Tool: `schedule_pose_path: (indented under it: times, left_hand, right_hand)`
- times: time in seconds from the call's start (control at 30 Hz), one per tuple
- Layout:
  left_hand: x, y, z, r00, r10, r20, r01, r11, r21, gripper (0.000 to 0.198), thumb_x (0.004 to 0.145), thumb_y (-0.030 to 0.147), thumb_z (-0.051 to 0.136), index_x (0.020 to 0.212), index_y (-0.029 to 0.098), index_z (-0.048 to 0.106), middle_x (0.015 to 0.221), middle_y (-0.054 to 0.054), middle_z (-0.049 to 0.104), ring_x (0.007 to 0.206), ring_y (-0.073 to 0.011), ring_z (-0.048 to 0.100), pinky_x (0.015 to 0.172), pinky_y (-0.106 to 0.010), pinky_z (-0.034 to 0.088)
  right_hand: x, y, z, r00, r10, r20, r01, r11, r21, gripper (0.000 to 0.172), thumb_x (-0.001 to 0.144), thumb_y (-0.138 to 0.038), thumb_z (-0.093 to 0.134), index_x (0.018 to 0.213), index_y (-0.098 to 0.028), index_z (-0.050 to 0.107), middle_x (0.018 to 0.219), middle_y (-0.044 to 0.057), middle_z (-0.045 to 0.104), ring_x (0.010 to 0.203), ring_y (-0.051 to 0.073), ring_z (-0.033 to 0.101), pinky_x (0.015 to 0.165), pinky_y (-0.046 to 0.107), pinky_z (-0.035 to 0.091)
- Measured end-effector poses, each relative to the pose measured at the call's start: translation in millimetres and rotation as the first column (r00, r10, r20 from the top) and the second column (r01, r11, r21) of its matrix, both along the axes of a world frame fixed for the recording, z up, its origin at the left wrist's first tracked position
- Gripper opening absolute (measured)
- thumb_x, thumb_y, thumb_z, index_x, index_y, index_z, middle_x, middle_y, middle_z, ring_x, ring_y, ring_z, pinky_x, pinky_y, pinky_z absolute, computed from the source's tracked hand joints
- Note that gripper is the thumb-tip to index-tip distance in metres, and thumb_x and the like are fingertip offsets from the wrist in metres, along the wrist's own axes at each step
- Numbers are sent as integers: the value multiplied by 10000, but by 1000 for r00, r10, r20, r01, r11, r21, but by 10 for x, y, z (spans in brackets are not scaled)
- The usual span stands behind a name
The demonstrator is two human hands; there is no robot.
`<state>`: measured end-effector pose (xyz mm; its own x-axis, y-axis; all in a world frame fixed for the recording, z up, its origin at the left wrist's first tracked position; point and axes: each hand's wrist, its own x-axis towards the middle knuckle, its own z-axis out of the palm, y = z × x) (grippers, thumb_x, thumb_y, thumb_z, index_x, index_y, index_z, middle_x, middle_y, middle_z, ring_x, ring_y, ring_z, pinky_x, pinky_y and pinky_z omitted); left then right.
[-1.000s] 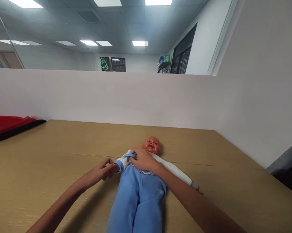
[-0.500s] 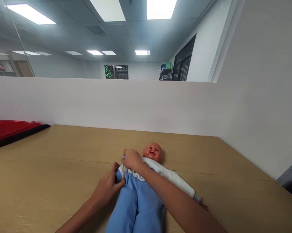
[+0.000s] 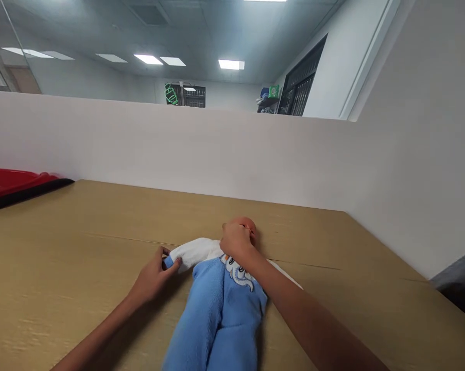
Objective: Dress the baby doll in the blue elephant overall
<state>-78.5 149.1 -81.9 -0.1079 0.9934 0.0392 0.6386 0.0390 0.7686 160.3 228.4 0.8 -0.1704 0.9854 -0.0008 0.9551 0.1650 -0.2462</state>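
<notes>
A baby doll [image 3: 249, 224] lies on its back on the table, its head toward the wall. It wears a fleece romper [image 3: 224, 314] with blue legs and front, white sleeves and an elephant face on the chest. My left hand [image 3: 155, 273] pinches the blue cuff of the sleeve on the left, which is stretched out sideways. No doll hand shows at that cuff. At the neckline my right hand [image 3: 236, 241] is closed on the romper near the shoulder, its fingertips hidden. It covers part of the doll's face, and my right forearm crosses the other sleeve.
The brown table [image 3: 112, 211] meets a low white wall [image 3: 201, 149] at the back. A red tub-like object [image 3: 12, 181] with a black edge stands at the far left. Above the wall is a window opening onto another room.
My left hand has moved left and slightly up, drawing the sleeve out straight. My right hand has gone from the cuff area to the neckline. The view has tilted down.
</notes>
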Motion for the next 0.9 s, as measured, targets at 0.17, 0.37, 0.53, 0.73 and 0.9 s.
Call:
schedule_pose_path:
  times: [0.17,0.37,0.53,0.73,0.9]
  left_hand:
    - [-22,89,-61,999,-15,-48,12,998,-58,590,828,822,467,985,255,505,789,-21,675,800,-318,679,741,-384,449]
    - [-92,115,-62,996,-83,-21,81,994,-70,683,858,858,484,1144,247,592,835,-14,704,849,-317,687,758,-370,441]
    - [-115,109,-70,996,-84,5,84,995,-54,700,877,834,519,1230,241,637,899,-30,740,876,-315,694,769,-363,446]
    - [-110,129,-94,987,-114,-109,116,993,15,668,927,778,478,1241,217,661,1070,-96,750,982,-341,699,858,-405,481]
    - [-125,150,-142,939,-99,-329,118,992,39,695,965,735,386,1256,178,684,1097,-168,708,1090,-389,649,963,-493,479]
  right_hand:
    - [128,-89,-102,995,35,-89,-36,999,-10,279,1005,-323,603,997,-105,777,1123,244,787,1118,368,718,904,428,514]
    - [563,-226,-187,938,150,-314,-202,969,-142,412,979,-564,637,1000,-173,767,1018,91,800,931,250,712,746,313,480]
    - [907,-449,-164,899,161,-407,-269,937,-222,390,965,-538,641,1036,-174,761,971,57,777,858,229,687,691,302,473]
    - [1316,-941,-415,886,76,-457,-96,995,-20,406,927,-530,641,1188,-222,693,1204,88,715,1035,283,640,922,415,508]
    - [1830,-1273,-721,949,59,-311,-17,990,137,366,901,-404,630,1223,-235,664,1317,135,674,1279,343,569,1144,514,427]
